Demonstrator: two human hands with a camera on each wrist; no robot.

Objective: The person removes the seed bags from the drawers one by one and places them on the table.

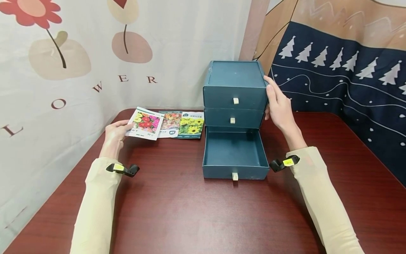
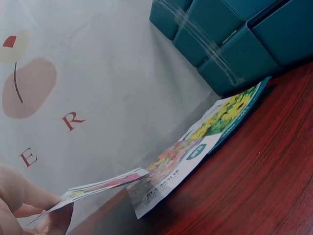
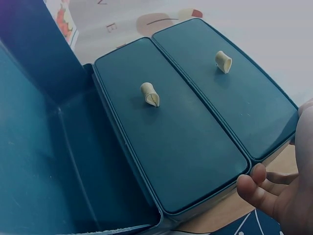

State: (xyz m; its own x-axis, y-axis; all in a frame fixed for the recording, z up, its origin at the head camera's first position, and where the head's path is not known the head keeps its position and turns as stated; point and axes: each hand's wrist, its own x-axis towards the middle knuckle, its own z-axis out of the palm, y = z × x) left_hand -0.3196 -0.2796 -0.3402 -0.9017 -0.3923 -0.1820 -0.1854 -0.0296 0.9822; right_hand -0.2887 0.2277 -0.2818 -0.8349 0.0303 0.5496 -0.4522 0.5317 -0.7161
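Note:
My left hand (image 1: 115, 138) pinches the left edge of a flower seed packet (image 1: 146, 123) with red, pink and yellow blooms, thumb on top. In the left wrist view that packet (image 2: 110, 183) is seen nearly edge-on, raised at the held side. Its right end overlaps a second seed packet (image 1: 170, 123), which lies beside a sunflower packet (image 1: 191, 124). To their right stands a blue three-drawer box (image 1: 236, 74). The bottom drawer (image 1: 219, 172) is pulled out and bare inside; the upper two are closed. My right hand (image 1: 280, 106) rests against the box's right side, fingers loosely bent.
Small cream pull tabs (image 1: 235, 101) stick out from the drawer fronts. All stands on a dark red wooden table (image 1: 177, 211). Behind hang a white flower-print curtain (image 1: 190, 42) and a navy cloth (image 1: 317, 81) with white trees.

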